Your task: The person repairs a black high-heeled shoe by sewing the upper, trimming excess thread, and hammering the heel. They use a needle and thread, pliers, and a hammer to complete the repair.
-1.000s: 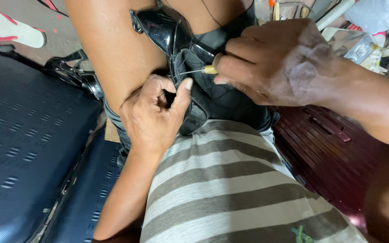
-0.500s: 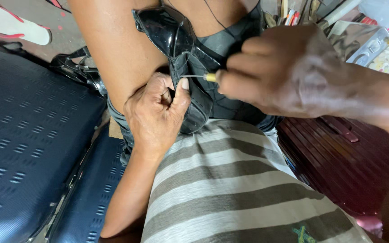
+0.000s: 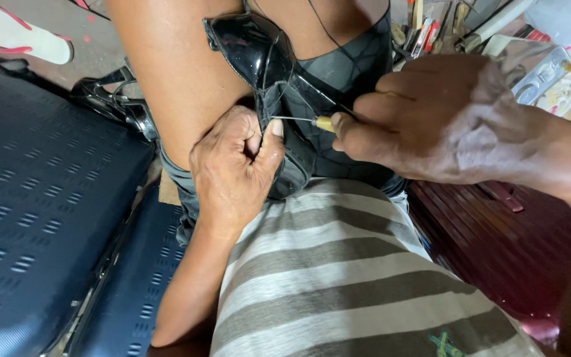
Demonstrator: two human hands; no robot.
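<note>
The left hand (image 3: 236, 168) pinches the black shoe (image 3: 279, 79) shut; the right hand (image 3: 444, 119) grips an awl (image 3: 305, 121) piercing it.

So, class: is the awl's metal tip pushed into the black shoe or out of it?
In. The awl in the right hand meets the black shoe beside the left hand's thumb, its tip hidden.

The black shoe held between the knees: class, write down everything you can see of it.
The black shoe looks like glossy leather or patent material, with a rounded shiny end pointing up and away. It sits wedged between the person's bare legs. The left hand grips its lower edge, thumb pressed on it. The right hand holds a thin metal awl with a pale handle, its tip at the shoe's edge. A thin thread crosses the shoe.
</note>
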